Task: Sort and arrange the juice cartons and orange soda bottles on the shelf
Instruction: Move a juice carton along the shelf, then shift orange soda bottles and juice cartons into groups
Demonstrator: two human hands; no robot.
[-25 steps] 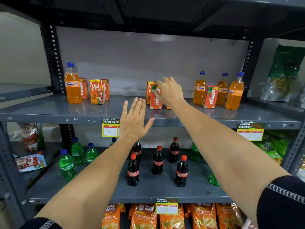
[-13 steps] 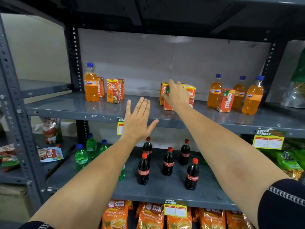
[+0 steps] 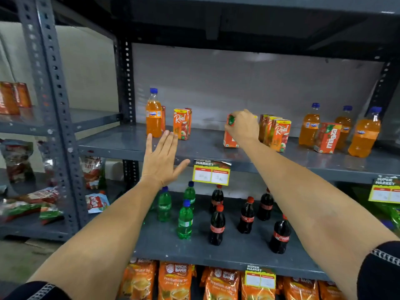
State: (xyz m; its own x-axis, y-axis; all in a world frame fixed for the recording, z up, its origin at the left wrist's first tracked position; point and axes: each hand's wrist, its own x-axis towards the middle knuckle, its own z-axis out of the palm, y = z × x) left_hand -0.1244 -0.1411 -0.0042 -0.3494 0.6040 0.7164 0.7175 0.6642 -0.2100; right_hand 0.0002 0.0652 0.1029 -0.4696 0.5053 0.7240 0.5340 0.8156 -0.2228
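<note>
1. Mostly hidden: right hand [image 3: 242, 126] is clenched around the top of an orange juice carton [image 3: 229, 142]; only its left edge and base show.
2. Left hand [image 3: 161, 158] is released, fingers spread, at the shelf [image 3: 121, 146] front lip, touching nothing.
3. Carton stands mid-shelf, Real cartons [image 3: 279, 135] just beside at 3 o'clock.
4. Open room at 9 o'clock, up to the Fanta bottle [image 3: 153, 118].
5. Bottle [image 3: 364, 135] at far right stands near the front edge.
</note>
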